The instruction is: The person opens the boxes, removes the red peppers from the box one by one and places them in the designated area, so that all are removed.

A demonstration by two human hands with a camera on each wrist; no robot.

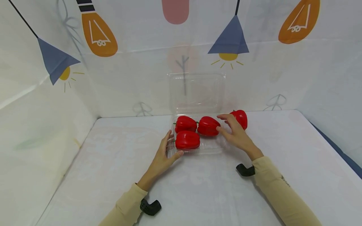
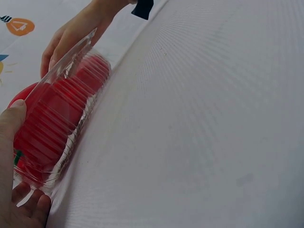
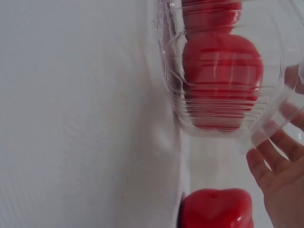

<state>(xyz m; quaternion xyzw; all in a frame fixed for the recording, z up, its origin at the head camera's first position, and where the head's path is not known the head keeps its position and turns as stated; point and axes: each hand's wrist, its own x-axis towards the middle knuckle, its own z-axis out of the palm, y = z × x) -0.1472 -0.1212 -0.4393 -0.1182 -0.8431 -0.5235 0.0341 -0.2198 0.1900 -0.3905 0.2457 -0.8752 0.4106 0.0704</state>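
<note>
Three red bell peppers, one at back left, one at back right and one at front left, lie in a clear plastic clamshell container. Its lid stands raised at the back. My left hand holds the container's front left corner, thumb at the front rim, fingers along the left side. My right hand is over the container's right side, fingers spread, thumb at the back right pepper's end. Another bell pepper sits outside, behind the right hand, partly hidden by it.
A white cloth covers the table. Behind it hangs a printed fabric backdrop, close to the raised lid. Black curved pieces show at the left cuff and the right cuff.
</note>
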